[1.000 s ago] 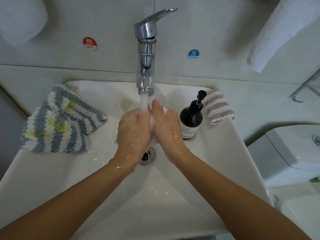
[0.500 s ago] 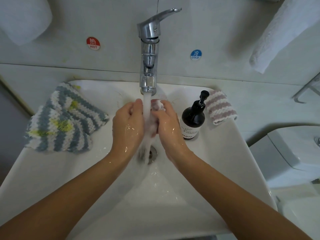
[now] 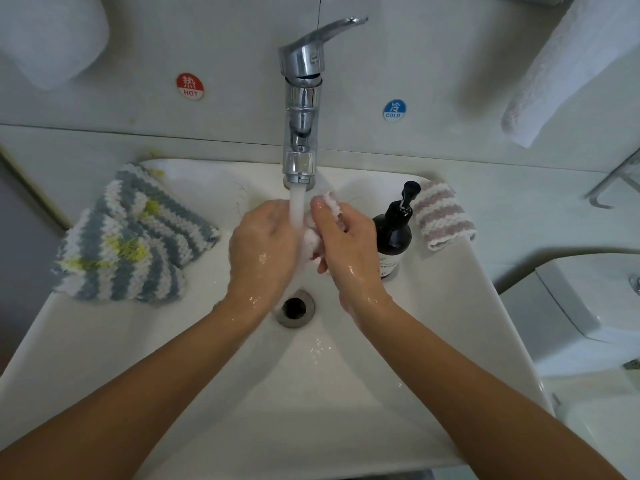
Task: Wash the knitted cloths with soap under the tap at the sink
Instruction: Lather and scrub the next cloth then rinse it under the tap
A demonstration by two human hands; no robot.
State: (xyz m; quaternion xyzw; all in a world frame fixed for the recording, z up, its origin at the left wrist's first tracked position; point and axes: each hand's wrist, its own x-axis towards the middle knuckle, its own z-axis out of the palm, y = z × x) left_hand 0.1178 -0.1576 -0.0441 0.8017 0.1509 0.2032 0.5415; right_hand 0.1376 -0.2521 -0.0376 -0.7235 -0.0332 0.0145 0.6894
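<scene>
Water runs from the chrome tap (image 3: pixel 300 98) into the white sink (image 3: pixel 433 341). A small pink-and-white knitted cloth (image 3: pixel 317 233) is bunched between my hands right in the stream. My left hand (image 3: pixel 263 244) and my right hand (image 3: pixel 346 244) both grip it, wet, above the drain (image 3: pixel 294 308). Most of the cloth is hidden by my fingers. A grey, white and yellow striped knitted cloth (image 3: pixel 131 237) lies on the sink's left rim. A pink-and-white striped cloth (image 3: pixel 441 216) lies folded on the right rim. The dark soap pump bottle (image 3: pixel 393 233) stands next to my right hand.
A hot sticker (image 3: pixel 189 85) and a cold sticker (image 3: pixel 394 110) sit on the wall either side of the tap. White towels hang at the upper left (image 3: pixel 48 36) and upper right (image 3: pixel 568 71). A white toilet tank (image 3: pixel 588 299) stands to the right of the sink.
My hands have drawn slightly apart while rubbing the cloth, so the water stream and the drain show between them. The cloth's top end now sticks up by my right fingers.
</scene>
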